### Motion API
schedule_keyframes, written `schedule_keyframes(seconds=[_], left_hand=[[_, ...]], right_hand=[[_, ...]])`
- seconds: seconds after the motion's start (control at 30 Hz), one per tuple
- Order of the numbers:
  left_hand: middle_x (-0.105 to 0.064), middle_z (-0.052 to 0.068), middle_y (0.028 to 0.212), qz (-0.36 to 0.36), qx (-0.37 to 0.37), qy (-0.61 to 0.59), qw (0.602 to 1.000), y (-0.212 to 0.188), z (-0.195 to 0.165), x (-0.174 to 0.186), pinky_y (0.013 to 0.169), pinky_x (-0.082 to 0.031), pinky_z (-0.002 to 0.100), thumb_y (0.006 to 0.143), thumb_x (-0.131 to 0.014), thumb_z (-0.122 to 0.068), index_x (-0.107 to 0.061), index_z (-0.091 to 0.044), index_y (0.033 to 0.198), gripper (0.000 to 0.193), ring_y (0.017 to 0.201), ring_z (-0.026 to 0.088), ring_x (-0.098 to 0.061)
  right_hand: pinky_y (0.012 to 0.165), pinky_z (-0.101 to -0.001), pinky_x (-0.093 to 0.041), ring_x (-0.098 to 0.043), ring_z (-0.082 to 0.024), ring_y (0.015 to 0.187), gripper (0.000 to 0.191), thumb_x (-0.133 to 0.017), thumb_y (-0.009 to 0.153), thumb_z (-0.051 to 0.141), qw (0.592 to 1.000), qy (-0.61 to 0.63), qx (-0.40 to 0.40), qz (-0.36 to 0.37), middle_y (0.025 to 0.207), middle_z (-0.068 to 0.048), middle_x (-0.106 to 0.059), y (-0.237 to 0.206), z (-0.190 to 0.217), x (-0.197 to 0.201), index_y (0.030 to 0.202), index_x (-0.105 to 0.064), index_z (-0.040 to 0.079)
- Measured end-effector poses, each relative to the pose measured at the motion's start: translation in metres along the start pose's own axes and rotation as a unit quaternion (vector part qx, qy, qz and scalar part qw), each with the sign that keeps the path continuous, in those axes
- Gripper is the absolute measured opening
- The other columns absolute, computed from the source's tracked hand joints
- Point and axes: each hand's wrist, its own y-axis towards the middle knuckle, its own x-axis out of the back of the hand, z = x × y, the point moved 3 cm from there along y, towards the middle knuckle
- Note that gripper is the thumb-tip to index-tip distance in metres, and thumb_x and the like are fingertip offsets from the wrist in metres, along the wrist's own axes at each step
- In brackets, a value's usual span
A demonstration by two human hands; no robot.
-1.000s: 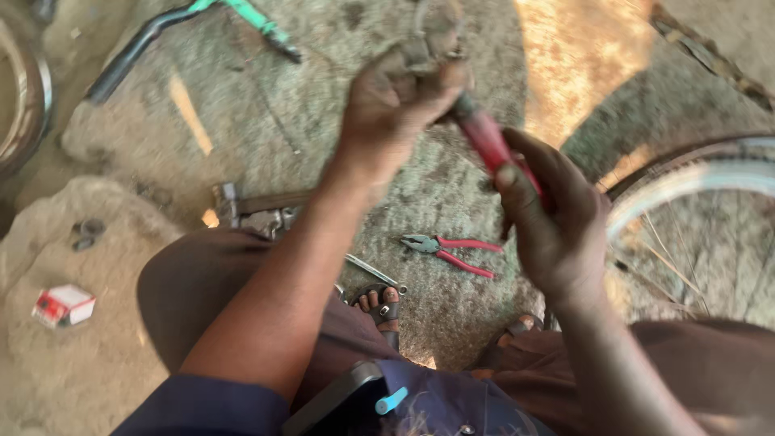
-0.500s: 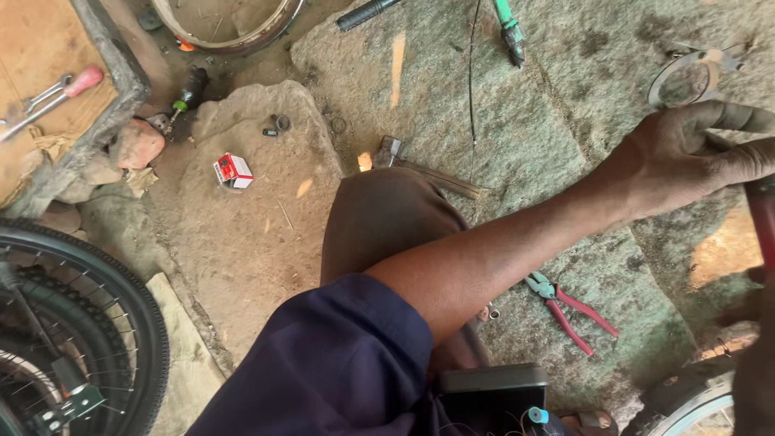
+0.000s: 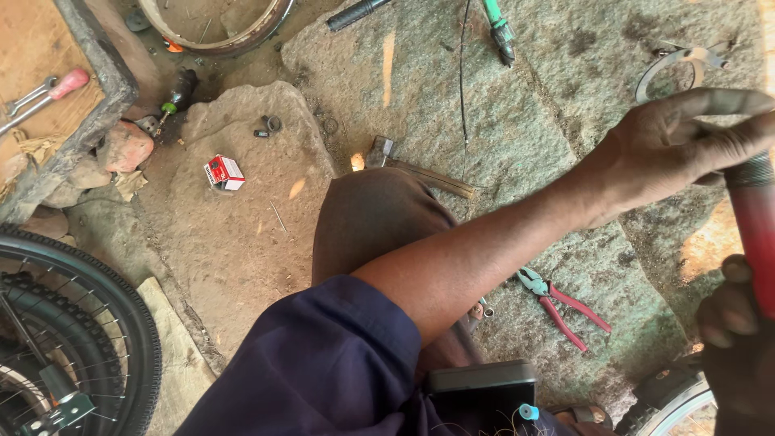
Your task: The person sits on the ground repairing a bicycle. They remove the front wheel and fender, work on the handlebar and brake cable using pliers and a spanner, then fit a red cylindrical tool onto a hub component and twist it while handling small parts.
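My left arm reaches across the view to the upper right, where my left hand [image 3: 678, 145] pinches the top end of a red-handled tool [image 3: 755, 234] between thumb and fingers. My right hand [image 3: 731, 323] grips the same tool lower down at the right edge; most of that hand is out of frame. The tool stands nearly upright and its working end is hidden. Red-handled pliers [image 3: 561, 303] lie on the stone ground below my left forearm.
A hammer [image 3: 420, 169] lies beside my knee. A small red and white box [image 3: 224, 172] sits on the dirt. One bicycle wheel [image 3: 73, 323] is at lower left and another wheel [image 3: 678, 404] at lower right. A wooden tray [image 3: 89, 48] holds tools at top left.
The view has swung left, so both hands and the red-handled tool now sit at the right edge. The left-hand wheel, box and tray came into sight. Both hands stay on the tool.
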Motion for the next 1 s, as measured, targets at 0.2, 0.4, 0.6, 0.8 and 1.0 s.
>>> schedule_keyframes(seconds=[0.2,0.4,0.6,0.8,1.0], left_hand=[[-0.075,0.025,0.123,-0.009,-0.012,0.061,0.998,-0.004,-0.01,-0.006,0.101,-0.065,0.05,0.096,-0.072,-0.056,-0.058,-0.003,0.143,0.072,0.122,0.035,-0.073],[-0.071,0.022,0.128,0.01,-0.027,0.063,0.998,-0.004,-0.019,-0.009,0.109,-0.062,0.049,0.099,-0.067,-0.056,-0.056,-0.003,0.143,0.07,0.127,0.033,-0.068],[-0.074,0.025,0.122,-0.017,-0.041,0.09,0.995,-0.009,-0.022,-0.012,0.098,-0.068,0.048,0.094,-0.071,-0.06,-0.06,-0.001,0.141,0.076,0.12,0.034,-0.073],[-0.073,0.024,0.124,-0.031,-0.027,0.06,0.997,-0.006,-0.017,-0.01,0.095,-0.068,0.045,0.095,-0.071,-0.056,-0.057,-0.002,0.145,0.075,0.118,0.033,-0.074],[-0.076,0.022,0.119,-0.022,-0.036,0.034,0.999,-0.005,-0.007,-0.011,0.093,-0.069,0.041,0.094,-0.074,-0.055,-0.057,-0.002,0.146,0.076,0.115,0.029,-0.075]], right_hand=[[0.063,-0.0283,-0.048,-0.052,-0.011,0.068,0.026,-0.045,0.125,0.022,0.812,-0.56,0.117,-0.116,0.084,-0.008,-0.05,0.002,0.025,0.035,0.115,-0.05,-0.001],[0.068,-0.0286,-0.05,-0.053,-0.008,0.072,0.025,-0.051,0.124,0.028,0.875,-0.445,0.163,-0.103,0.1,-0.004,-0.055,-0.013,0.026,0.044,0.123,-0.057,0.003],[0.069,-0.0307,-0.048,-0.054,-0.009,0.075,0.023,-0.055,0.121,0.031,0.801,-0.562,0.189,-0.084,0.108,-0.002,-0.057,-0.008,0.023,0.019,0.125,-0.053,0.008],[0.076,-0.0327,-0.053,-0.056,-0.01,0.078,0.029,-0.051,0.121,0.035,0.763,-0.594,0.222,-0.125,0.107,-0.002,-0.062,-0.007,0.012,-0.01,0.132,-0.055,0.008],[0.045,-0.0391,-0.052,-0.063,-0.008,0.082,0.049,-0.045,0.111,0.05,0.748,-0.608,0.121,-0.238,0.087,-0.005,-0.053,-0.004,0.0,-0.029,0.13,-0.054,0.007]])
